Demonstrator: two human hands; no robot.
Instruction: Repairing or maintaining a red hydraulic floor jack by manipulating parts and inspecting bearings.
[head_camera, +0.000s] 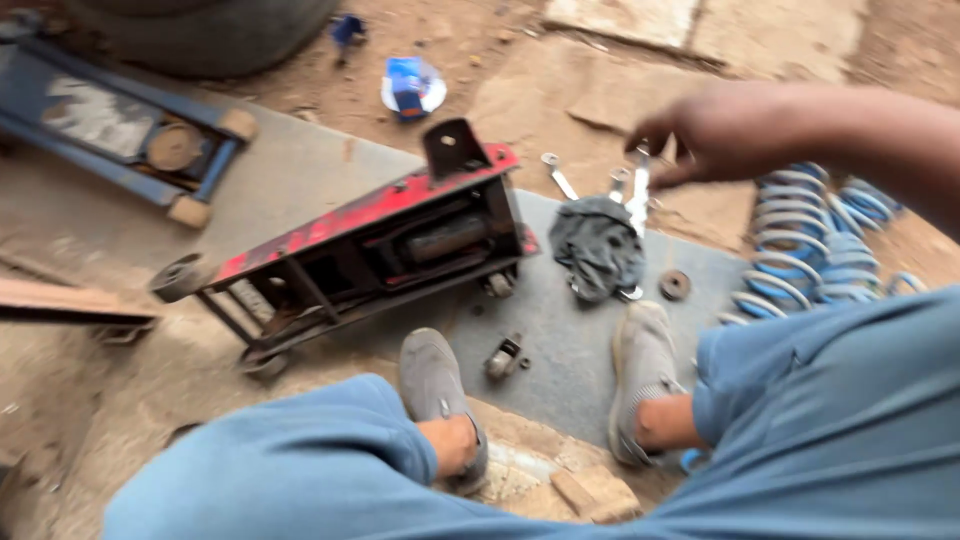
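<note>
Right hand reaching down to the wrenches on the mat.

The fingers (655, 150) are curled loosely, pinching nothing, just above the wrenches (632, 190) beside the dark rag (598, 245). The right hand (725, 130) is blurred; I judge a slower approach and gripping one handle at its middle is best.

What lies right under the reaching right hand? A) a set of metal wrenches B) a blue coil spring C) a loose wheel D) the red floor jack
A: the right hand hovers with fingers spread over the metal wrenches, which lie beside the grey rag; the blue coil springs sit farther right and the red floor jack sits to the left.
</note>
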